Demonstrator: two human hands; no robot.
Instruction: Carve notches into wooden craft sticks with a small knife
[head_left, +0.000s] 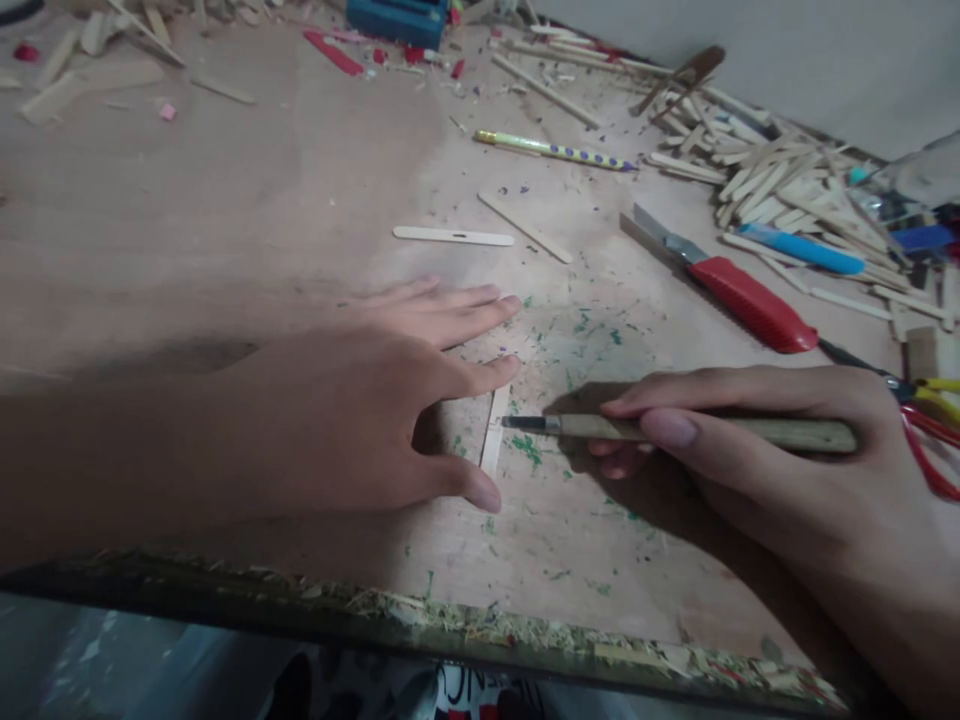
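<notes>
My left hand (375,400) lies on the wooden table with its fingers spread. Its index finger and thumb rest at the two ends of a short pale craft stick (493,435), pinning it against the tabletop. In my right hand (757,450) is a wood carving chisel (592,427) with a wooden handle, held like a pen. The chisel's flat metal tip touches or nearly touches the stick's middle, where a small mark shows. Beyond my left fingers lie a craft stick with a small dark slot (454,236) and a slanted plain stick (525,228).
A red-handled utility knife (750,300), a blue-handled tool (802,248) and red-and-yellow scissors (930,440) lie at right, near a heap of craft sticks (795,185). A pencil (555,151) and a blue block (397,20) sit farther back. Shavings line the table's front edge (450,615).
</notes>
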